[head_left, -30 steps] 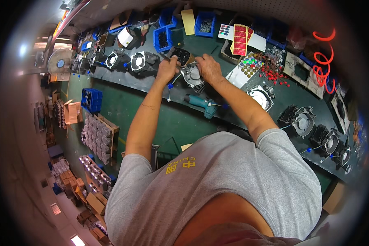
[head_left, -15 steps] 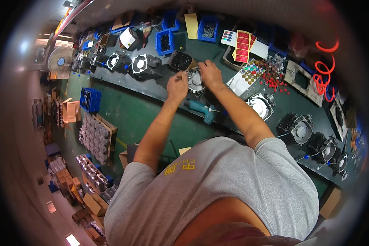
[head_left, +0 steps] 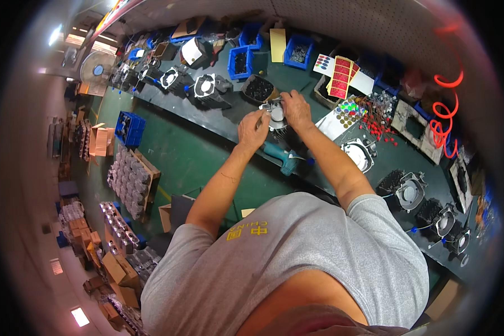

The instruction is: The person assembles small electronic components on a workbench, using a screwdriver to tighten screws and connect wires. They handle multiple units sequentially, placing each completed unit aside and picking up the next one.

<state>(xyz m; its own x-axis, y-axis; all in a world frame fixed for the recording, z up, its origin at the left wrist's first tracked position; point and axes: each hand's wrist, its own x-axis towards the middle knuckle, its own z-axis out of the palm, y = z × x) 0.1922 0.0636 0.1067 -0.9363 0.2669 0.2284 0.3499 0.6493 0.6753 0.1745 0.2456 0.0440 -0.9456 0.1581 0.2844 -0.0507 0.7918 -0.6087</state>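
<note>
A round metal housing with a pale grey disc in its middle (head_left: 276, 115) lies on the workbench between my hands. My left hand (head_left: 253, 130) is at its left side with the fingers curled closed; whatever they hold is too small to make out. At the upper right rim of the housing, my right hand (head_left: 298, 110) has its fingertips pinched together, and what is in them is hidden. A teal power screwdriver (head_left: 285, 159) lies close to the bench's front edge, just below the housing. Behind the housing stands an open box of small black parts (head_left: 257, 88).
Blue bins (head_left: 298, 52) stand along the back. Right of my right hand lie sheets of round stickers (head_left: 347, 112) and red-capped parts (head_left: 378, 126). More housings line the bench, one (head_left: 205, 85) leftward and another (head_left: 357, 155) rightward. A red coiled hose (head_left: 443, 126) hangs at right.
The whole view has shifted a little, so the bench appears farther right and lower. My left hand sits slightly lower beside the housing; my right hand stays at its rim.
</note>
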